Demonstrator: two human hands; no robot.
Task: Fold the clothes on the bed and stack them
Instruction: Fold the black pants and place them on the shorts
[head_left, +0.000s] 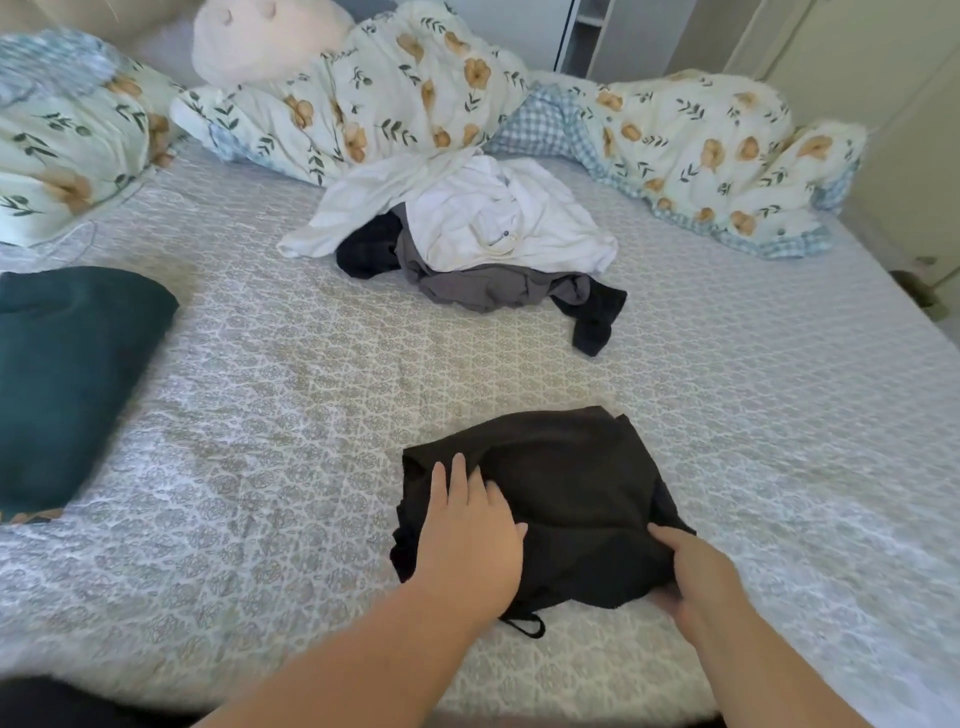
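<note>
Under both palms: black garment (561, 499) lying folded. Left hand (470, 540) pressing flat, fingers spread; right hand (698, 577) pinching near-right corner. Long axis running fwd-right; teal stack (67, 374) far left of grip, left hand nearer.

The bed (260, 395) wears a quilted cloth cover, matt, with a fine grey-and-white pattern and a stitched, slightly bumpy surface. The black garment (566, 488) is soft matt cloth, faintly fuzzy, and swallows light. The teal cloth (67, 374) at the left edge looks thicker, matt and smooth. In the pile, the white shirt (498, 218) is thin, crisp, creased fabric with a small button; the grey piece (483, 288) beneath it is limp matt cloth. The duvet (405, 93) is smooth printed cotton-like fabric with flowers, its underside blue check. The plush toy (260, 36) is pale, fluffy pile.
</note>
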